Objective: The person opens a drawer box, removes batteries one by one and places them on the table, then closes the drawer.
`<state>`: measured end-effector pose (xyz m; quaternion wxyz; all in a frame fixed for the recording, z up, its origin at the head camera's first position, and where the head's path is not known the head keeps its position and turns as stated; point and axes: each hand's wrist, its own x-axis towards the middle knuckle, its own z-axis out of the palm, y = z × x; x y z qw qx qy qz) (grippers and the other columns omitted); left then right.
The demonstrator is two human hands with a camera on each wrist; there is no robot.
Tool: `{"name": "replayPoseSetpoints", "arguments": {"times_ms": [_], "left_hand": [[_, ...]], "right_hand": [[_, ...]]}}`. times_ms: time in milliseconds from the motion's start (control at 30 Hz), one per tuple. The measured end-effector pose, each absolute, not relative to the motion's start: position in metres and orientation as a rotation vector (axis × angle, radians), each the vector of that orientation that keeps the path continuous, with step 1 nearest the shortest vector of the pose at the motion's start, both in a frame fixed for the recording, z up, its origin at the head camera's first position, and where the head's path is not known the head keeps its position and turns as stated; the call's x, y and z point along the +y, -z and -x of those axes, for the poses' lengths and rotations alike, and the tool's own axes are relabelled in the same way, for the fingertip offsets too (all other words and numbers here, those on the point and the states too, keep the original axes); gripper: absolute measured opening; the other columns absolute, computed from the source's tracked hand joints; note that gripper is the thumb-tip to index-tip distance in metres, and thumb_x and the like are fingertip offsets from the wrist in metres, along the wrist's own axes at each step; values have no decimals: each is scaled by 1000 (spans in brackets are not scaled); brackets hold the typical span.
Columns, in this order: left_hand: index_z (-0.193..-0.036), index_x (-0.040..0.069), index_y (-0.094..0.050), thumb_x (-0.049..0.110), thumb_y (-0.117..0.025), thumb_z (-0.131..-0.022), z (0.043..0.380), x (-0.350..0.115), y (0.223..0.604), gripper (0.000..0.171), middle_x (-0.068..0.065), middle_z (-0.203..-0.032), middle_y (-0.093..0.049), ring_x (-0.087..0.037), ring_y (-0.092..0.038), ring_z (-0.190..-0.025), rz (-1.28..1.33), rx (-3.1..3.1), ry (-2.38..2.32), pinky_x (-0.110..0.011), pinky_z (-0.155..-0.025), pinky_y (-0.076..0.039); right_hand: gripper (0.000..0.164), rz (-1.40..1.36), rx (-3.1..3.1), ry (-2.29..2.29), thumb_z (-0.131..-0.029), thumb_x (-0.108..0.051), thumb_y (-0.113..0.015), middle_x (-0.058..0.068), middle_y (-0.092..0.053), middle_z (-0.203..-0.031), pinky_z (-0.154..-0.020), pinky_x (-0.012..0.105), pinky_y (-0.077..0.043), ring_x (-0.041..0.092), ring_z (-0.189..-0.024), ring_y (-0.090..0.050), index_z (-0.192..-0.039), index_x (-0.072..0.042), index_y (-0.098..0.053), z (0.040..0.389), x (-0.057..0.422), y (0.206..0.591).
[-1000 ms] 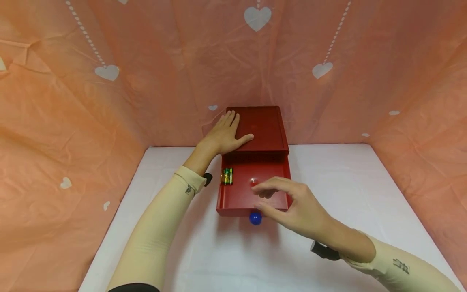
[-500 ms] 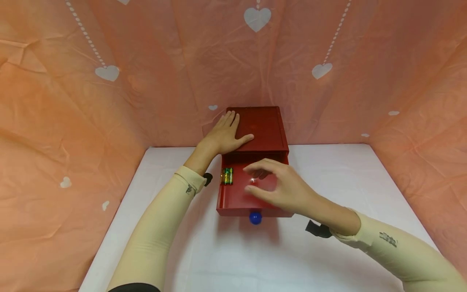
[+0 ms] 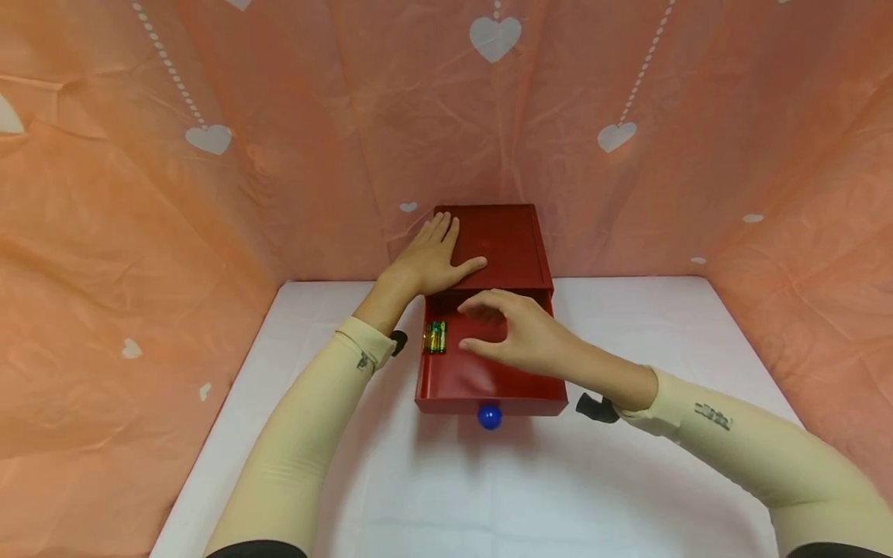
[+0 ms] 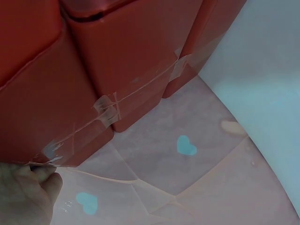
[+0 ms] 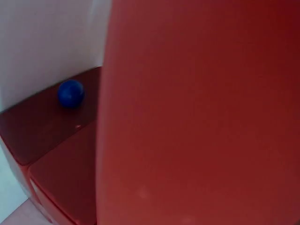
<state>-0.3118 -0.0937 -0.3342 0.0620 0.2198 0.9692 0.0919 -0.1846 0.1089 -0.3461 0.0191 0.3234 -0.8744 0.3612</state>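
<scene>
In the head view my left hand (image 3: 425,260) rests flat on top of the red drawer cabinet (image 3: 504,244), fingers spread. Below it, the top drawer (image 3: 491,407) is pulled out, with a blue round knob (image 3: 490,418) on its front. Several green and gold batteries (image 3: 436,337) lie side by side against its left wall. Over the drawer my right hand (image 3: 523,329) hovers with fingers bent and thumb apart, to the right of the batteries, holding nothing. Part of my left hand (image 4: 26,192) shows beside the cabinet in the left wrist view. The right wrist view does not show my right hand.
A white table (image 3: 628,341) lies under the cabinet. Orange cloth with white hearts (image 3: 494,39) hangs behind and at both sides. Clear tape (image 4: 110,110) runs across the stacked red units. Another blue knob (image 5: 71,93) shows on a red drawer front in the right wrist view.
My right hand has moved forward and slightly left over the pulled-out drawer, from near its front edge to deeper in. My left hand has stayed on the cabinet top.
</scene>
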Motion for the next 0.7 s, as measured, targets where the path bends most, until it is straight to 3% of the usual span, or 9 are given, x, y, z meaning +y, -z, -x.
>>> {"name": "replayPoseSetpoints", "arguments": {"times_ms": [233, 700], "left_hand": [[-172, 2, -5, 72, -36, -108, 312, -93, 334, 100, -18, -180, 3, -29, 9, -167, -678, 2936, -262, -37, -134, 8], [-172, 2, -4, 71, -37, -108, 312, -92, 333, 99, -18, -180, 3, -28, 10, -167, -679, 2930, -273, -36, -134, 8]], "right_hand": [[52, -1020, -2788, -1078, -92, -28, -88, 9, -72, -129, -103, 46, -59, 29, -116, -69, -135, -4, -69, 196, 104, 344], [51, -1037, -2863, -1011, -92, -23, -88, 14, -71, -124, -103, 44, -59, 29, -112, -69, -133, 1, -69, 211, 92, 350]]}}
